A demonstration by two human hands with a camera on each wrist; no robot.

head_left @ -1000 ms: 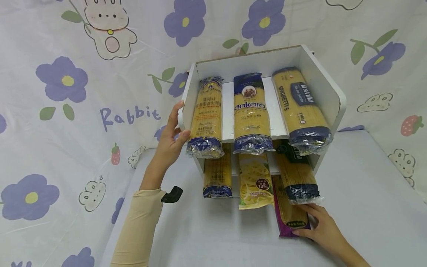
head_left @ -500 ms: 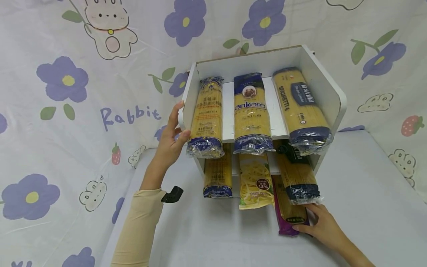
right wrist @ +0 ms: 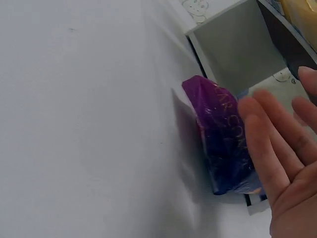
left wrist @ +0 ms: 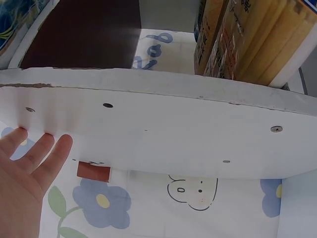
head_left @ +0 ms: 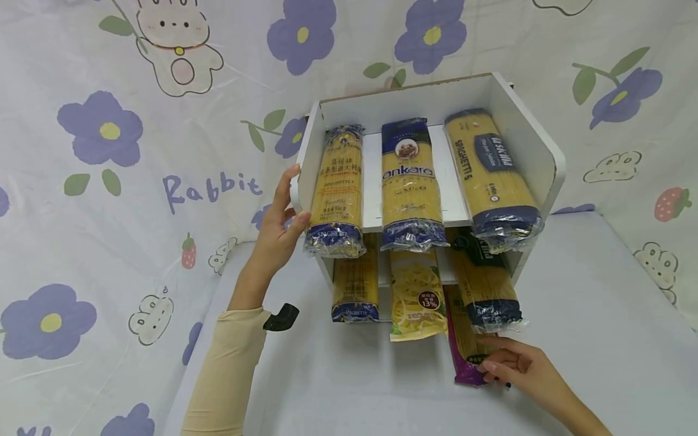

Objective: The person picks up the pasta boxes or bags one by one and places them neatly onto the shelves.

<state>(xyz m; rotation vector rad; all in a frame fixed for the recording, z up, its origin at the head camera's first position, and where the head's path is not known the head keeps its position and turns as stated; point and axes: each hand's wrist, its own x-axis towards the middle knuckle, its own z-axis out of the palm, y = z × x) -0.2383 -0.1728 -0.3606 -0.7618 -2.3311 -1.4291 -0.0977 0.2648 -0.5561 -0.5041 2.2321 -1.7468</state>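
From the head view I see my left hand (head_left: 277, 233) laid against the left side wall of the white shelf unit (head_left: 525, 139), fingers straight and relaxed, thumb near the front edge beside the leftmost spaghetti pack (head_left: 337, 191); it braces the panel rather than clasping anything; the left wrist view confirms this, with the fingertips (left wrist: 45, 144) flat on the white side panel (left wrist: 163, 134) and nothing curled round it.

My right hand (head_left: 518, 366) sits low at the right, on the table (head_left: 349, 387) in front of the bottom shelf; its fingers are loosely bent and touch the near end of the purple-wrapped pasta pack (head_left: 468, 354); I cannot tell from the head view whether they pinch it; in the right wrist view the fingers (right wrist: 270, 134) lie straight and spread alongside the purple pack (right wrist: 220, 144), so the hand reads as wide, holding nothing firmly.

That purple pack lies on the bottom level at the right, its near end sticking out onto the table, partly under the dark-ended spaghetti pack (head_left: 488, 287) on the middle shelf.

On the top shelf, the ankara pack (head_left: 410, 184) lies in the middle and a spaghetti 5 pack (head_left: 491, 175) at the right; below, a yellow noodle bag (head_left: 417, 297) hangs out in the middle.
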